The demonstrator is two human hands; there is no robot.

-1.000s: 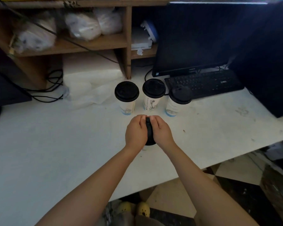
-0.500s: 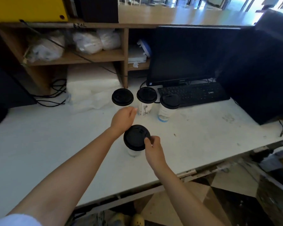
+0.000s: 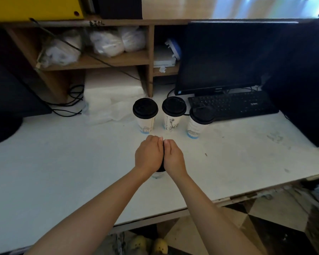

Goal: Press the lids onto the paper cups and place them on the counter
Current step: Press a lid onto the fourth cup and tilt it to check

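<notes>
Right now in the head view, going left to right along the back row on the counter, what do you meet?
Crumpled clear plastic, left lidded cup, middle lidded cup, right lidded cup, black keyboard.

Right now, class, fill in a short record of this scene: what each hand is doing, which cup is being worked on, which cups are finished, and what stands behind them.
left hand: curled over the black lid
right hand: curled over the same lid, opposite side
cup in work: upright on the counter, mostly hidden under the hands
finished: left cup, middle cup, right cup, all lidded, in a row
behind: keyboard, monitor
</notes>
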